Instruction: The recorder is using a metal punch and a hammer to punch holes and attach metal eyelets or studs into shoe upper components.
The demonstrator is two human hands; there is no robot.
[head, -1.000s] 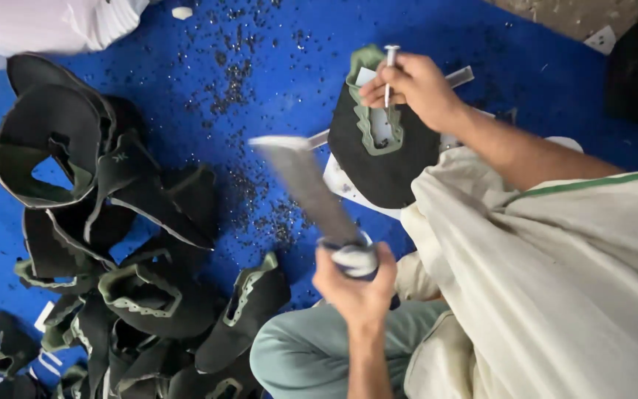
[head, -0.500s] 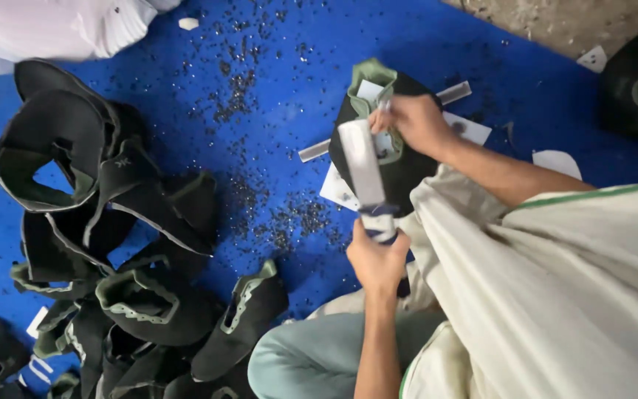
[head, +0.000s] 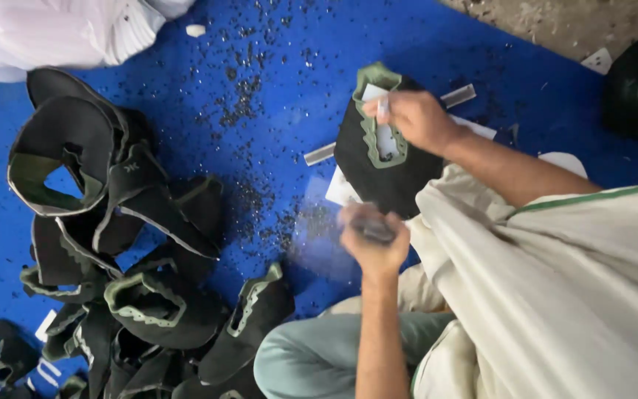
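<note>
From the head view, the right hand (head: 415,118) sits at 1 o'clock, fingers pinching a small pale punch on the black shoe piece (head: 385,166) with a green edge, which lies on the blue mat (head: 275,59). The left hand (head: 373,240) is at the middle, fingers closed tight round a tool (head: 371,229). A moment ago that tool was held up high and clear; now it is a low blur, so a hit looks under way. A pile of shoe pieces (head: 127,244) lies at 8 o'clock.
</note>
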